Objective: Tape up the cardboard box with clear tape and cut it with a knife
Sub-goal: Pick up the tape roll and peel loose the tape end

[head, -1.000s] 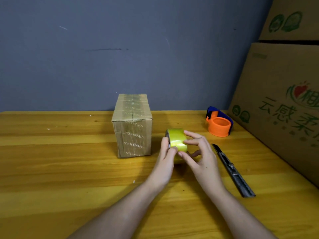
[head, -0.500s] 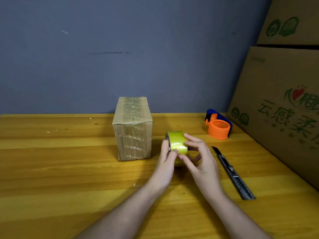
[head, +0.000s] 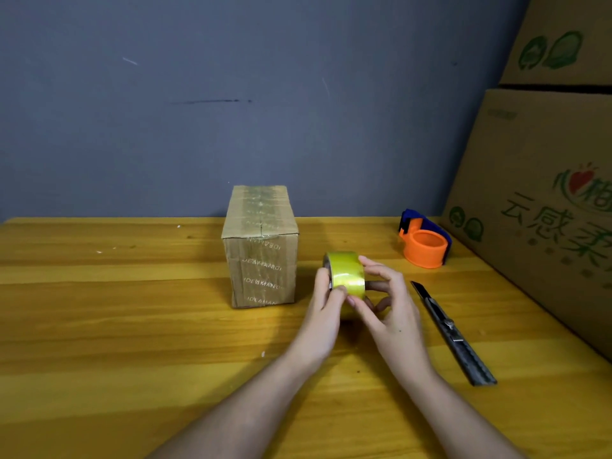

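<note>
I see both hands wrapped around the tape roll (head: 344, 274), which stands on edge just above the wooden table (head: 99, 326). My left hand (head: 323, 313) grips its left side with the thumb pressed on the shiny band, and my right hand (head: 385, 306) clasps the right side, fingers curled over the top and thumb meeting the left thumb on the front. The small cardboard box (head: 260, 246) stands upright just left of the roll, not touching it, tape visible along its top seam. The knife (head: 452, 332) lies flat right of my right hand. An orange tape dispenser (head: 425, 243) sits farther back, near big cartons (head: 546, 207).
</note>
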A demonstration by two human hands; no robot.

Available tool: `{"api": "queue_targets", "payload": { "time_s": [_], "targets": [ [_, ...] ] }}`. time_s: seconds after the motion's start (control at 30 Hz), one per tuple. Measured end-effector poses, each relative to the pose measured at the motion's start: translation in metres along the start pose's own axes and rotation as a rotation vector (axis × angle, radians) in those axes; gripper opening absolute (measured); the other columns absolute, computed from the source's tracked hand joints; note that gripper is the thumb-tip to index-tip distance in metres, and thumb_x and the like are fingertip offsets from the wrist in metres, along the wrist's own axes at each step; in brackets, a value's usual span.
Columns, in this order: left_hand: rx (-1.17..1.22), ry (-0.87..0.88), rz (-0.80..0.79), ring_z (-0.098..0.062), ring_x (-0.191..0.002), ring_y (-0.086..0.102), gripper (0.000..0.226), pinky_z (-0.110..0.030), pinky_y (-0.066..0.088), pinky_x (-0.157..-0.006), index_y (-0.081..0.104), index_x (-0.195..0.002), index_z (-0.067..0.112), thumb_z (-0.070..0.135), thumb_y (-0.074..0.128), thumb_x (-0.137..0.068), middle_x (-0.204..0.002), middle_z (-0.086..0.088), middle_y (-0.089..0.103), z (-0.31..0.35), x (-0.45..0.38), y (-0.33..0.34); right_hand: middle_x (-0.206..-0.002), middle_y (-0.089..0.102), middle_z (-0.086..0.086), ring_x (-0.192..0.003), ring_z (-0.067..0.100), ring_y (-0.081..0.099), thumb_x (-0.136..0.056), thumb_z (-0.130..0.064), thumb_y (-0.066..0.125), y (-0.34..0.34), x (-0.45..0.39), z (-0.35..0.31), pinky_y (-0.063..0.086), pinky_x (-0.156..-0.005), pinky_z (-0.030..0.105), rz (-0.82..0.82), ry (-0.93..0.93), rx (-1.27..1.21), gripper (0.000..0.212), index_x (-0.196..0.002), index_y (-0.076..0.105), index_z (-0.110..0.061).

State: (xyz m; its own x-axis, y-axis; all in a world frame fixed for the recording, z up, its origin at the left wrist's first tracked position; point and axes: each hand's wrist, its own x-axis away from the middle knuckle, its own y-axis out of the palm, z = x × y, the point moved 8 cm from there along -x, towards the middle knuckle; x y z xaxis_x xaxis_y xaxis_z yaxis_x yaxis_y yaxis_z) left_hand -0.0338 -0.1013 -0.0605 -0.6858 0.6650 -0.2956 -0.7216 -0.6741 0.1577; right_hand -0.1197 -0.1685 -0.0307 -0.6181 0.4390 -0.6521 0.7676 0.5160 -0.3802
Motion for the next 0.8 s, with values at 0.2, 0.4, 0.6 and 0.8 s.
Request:
{"api": "queue_targets", "payload": {
  "time_s": [0.2,0.4,0.6,0.8],
  "targets": [
    [0.012,-0.027,-0.004,0.008,-0.077,0.059,0.026,-0.006,0.045,-0.072,0.058,-0.1,0.017,0.01,0.035,-0.09,-0.094,0.002,0.062,0.001,0.0,0.0,-0.127,0.044,-0.018,-0.121,0.001,0.045,-0.079,-0.035,0.062,0.0,-0.004,-0.005,0.045,-0.094,0.025,-0.037,-0.095,0.178,0.033,-0.112,0.057,-0.029],
    [0.073,-0.022,-0.014,0.003,-0.096,0.062,0.034,-0.01,0.049,-0.075,0.053,-0.114,0.014,0.013,0.026,-0.095,-0.11,-0.006,0.062,0.002,0.003,0.006,-0.129,0.033,-0.023,-0.125,-0.004,0.035,-0.08,-0.041,0.056,0.007,-0.003,-0.01,0.038,-0.089,0.007,-0.094,-0.087,0.199,0.038,-0.118,0.056,-0.039],
    [0.094,0.012,-0.062,0.015,-0.08,0.06,0.039,-0.005,0.045,-0.067,0.051,-0.105,0.02,0.001,0.018,-0.097,-0.099,0.002,0.059,0.003,0.003,0.01,-0.129,0.039,-0.023,-0.121,-0.003,0.038,-0.082,-0.036,0.057,0.009,-0.002,-0.016,0.025,-0.096,0.001,-0.102,-0.095,0.212,0.032,-0.113,0.059,-0.034],
    [0.057,0.03,-0.04,0.008,-0.097,0.058,0.041,-0.008,0.046,-0.079,0.051,-0.115,0.016,0.025,0.036,-0.078,-0.111,-0.003,0.059,0.005,0.004,0.006,-0.124,0.044,-0.022,-0.122,-0.001,0.041,-0.08,-0.033,0.061,0.009,-0.004,-0.012,0.032,-0.098,0.009,-0.062,-0.054,0.105,0.024,-0.103,0.064,-0.026]
  ]
}}
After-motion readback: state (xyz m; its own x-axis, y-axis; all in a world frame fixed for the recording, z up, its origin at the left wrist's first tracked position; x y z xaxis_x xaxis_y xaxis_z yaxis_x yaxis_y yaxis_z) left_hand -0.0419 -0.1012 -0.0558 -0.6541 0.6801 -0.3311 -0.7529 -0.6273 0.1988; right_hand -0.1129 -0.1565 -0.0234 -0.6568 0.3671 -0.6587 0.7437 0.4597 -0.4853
